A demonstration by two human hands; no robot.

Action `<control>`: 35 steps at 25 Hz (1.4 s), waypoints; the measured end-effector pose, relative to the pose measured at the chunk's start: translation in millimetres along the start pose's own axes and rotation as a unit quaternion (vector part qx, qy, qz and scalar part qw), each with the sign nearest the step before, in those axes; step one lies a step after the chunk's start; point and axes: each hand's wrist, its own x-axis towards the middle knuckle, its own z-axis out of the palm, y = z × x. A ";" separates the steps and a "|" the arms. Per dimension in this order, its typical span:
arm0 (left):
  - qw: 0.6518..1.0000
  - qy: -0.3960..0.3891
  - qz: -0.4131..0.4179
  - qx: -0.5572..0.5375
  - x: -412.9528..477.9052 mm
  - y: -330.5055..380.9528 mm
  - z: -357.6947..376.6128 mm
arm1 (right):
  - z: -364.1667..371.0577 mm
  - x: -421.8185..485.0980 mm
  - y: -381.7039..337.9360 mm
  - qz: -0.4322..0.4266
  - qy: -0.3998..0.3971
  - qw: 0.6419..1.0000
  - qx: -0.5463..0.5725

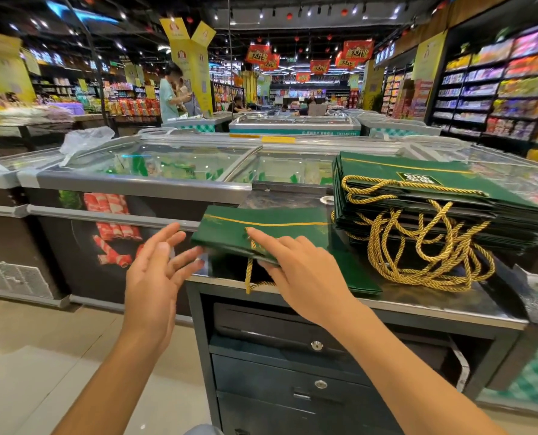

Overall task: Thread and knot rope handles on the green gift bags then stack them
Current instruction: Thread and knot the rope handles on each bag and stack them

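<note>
A flat folded green gift bag [261,227] lies on the dark counter top [434,301], its near edge raised. My right hand [296,265] grips that near edge, forefinger stretched out on top beside a gold rope [248,274] that hangs down from the bag over the counter's front. My left hand [158,265] is open just left of the bag, fingertips at its left corner. To the right stands a stack of green gift bags [434,196] with looped gold rope handles [424,249] spilling over its front.
Below the counter are locked dark drawers [292,372]. Glass-topped chest freezers [154,171] stand behind and to the left. A person [170,92] stands in the far aisle. Shelves of goods [506,89] line the right side. Pale tiled floor [57,356] lies at left.
</note>
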 end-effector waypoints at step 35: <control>0.962 -0.085 -0.109 0.237 35.6 -9.2 -19.6 | -46.7 -30.0 50.3 0.185 -0.083 0.965 0.167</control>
